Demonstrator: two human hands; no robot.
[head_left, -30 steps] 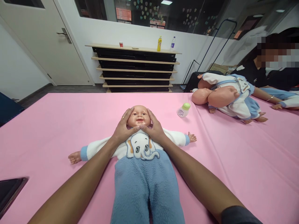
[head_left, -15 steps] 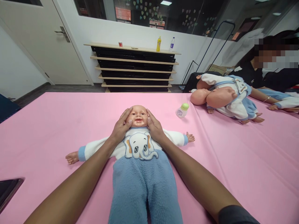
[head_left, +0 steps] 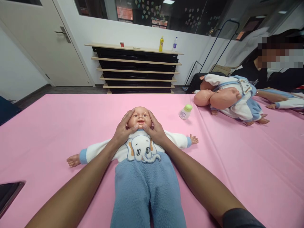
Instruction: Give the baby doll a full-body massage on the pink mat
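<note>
A baby doll [head_left: 147, 183] in a white top with an elephant patch and blue trousers lies on its back, arms spread, its head [head_left: 140, 116] pointing away from me. Along the left side of its face rests my left hand [head_left: 122, 130], fingers stretched out and thumb apart, the thumb tip by the chin. My right hand [head_left: 156, 130] lies against the other side the same way, its thumb also at the chin. Both thumbs are close together under the mouth. Beyond the right hand stands a small white bottle with a green cap [head_left: 185, 111].
The pink tabletop [head_left: 71, 120] carries more dolls [head_left: 237, 98] piled at the right, near a person in black [head_left: 261, 76]. A dark flat device [head_left: 9, 194] lies at the left edge. Behind are stacked wooden boards [head_left: 137, 71] with a yellow bottle [head_left: 161, 44] and a clear bottle [head_left: 175, 44].
Both my thumbs have moved from the doll's cheeks down and inward to its chin. My other fingers stay beside the head. The other person's arm at the right has shifted slightly.
</note>
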